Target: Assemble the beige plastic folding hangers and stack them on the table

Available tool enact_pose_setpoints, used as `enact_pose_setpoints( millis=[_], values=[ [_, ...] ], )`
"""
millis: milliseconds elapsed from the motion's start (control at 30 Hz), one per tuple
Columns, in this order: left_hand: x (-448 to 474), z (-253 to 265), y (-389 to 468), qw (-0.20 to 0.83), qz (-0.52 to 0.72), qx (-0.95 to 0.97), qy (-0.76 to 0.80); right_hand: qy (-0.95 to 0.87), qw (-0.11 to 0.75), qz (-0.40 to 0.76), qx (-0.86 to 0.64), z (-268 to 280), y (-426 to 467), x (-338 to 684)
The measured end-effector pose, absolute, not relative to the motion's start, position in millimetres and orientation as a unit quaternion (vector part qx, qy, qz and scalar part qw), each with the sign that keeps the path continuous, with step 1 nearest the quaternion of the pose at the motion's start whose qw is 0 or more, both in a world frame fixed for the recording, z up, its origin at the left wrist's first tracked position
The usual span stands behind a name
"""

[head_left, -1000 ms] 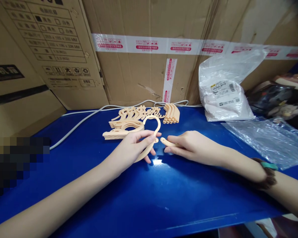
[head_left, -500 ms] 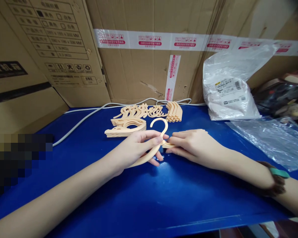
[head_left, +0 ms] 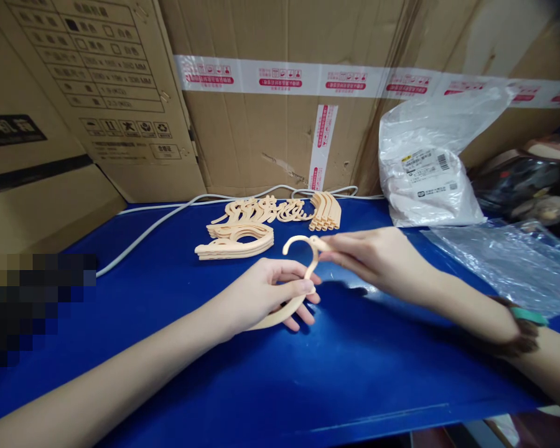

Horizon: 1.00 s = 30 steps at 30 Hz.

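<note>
Head view: a pale hook and curved arm in the left hand, over the blue counter.
Left grip is clamped where they meet; the right hand pinches another piece, its tip overlapping the hook. All look light, stiff, perhaps slippery; the meeting point seems the surest hold. The right hand hides most of its piece; contact with the hook is unclear.

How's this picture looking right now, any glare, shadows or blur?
Head view: soft glare on the blue table beside the left hand; head view: dark shadow below the right hand; head view: clutter at the right edge is blurred.
</note>
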State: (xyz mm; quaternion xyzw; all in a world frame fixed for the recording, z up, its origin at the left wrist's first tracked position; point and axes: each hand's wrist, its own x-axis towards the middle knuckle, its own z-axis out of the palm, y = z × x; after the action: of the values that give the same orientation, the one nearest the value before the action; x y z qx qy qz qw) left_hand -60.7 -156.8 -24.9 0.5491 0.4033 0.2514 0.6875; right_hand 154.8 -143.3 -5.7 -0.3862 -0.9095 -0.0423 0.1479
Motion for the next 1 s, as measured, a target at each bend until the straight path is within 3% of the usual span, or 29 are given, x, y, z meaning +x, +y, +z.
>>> enact_pose_setpoints(
  millis=[233,433,1000],
  values=[
    [-65,-14,-154,0.608,0.326,0.591,0.418,-0.922,0.123,-0.021,-0.366,-5,-143,156],
    [-67,-16,-152,0.561,0.306,0.633,0.436,-0.939,0.089,-0.001,-0.333,-15,-148,145],
    [-69,-14,-154,0.605,0.265,0.612,0.434,-0.934,0.079,0.002,-0.349,-16,-147,144]
  ],
)
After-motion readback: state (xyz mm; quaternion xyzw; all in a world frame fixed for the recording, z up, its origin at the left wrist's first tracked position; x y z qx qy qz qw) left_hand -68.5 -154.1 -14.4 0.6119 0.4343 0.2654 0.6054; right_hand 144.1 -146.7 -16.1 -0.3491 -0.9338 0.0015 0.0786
